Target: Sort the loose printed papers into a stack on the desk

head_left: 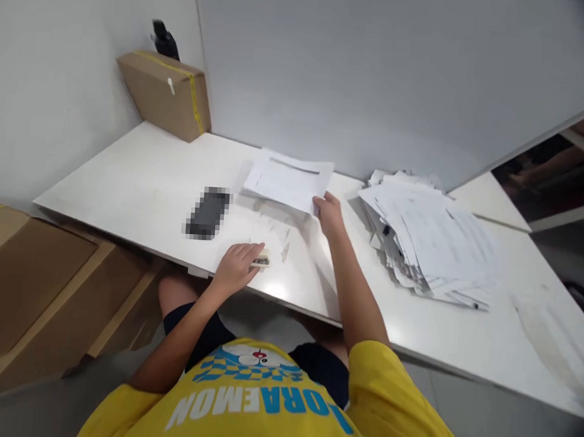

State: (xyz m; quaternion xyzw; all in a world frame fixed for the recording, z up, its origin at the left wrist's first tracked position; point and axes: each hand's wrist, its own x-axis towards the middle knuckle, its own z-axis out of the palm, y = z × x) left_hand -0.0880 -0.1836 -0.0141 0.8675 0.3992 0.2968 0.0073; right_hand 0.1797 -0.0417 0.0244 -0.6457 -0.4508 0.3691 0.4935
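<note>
My right hand [328, 214] pinches the near right corner of some white paper sheets [287, 182], which are tilted above the far middle of the table. Closer to the front edge, the fingers of my left hand [238, 266] are closed on a small cream-coloured tool with a dark metal part [261, 260]. Its exact kind is hard to make out, as the fingers cover much of it. Just right of this tool, small thin bits [285, 245] lie on the white tabletop.
A dark, pixelated phone-like object [207, 213] lies left of the paper. To the right sits a messy paper stack [433, 235]. A taped cardboard box [166, 94] stands in the back left corner, with a black bottle-like object [165, 40] behind it. More cardboard boxes [29, 283] fill the lower left.
</note>
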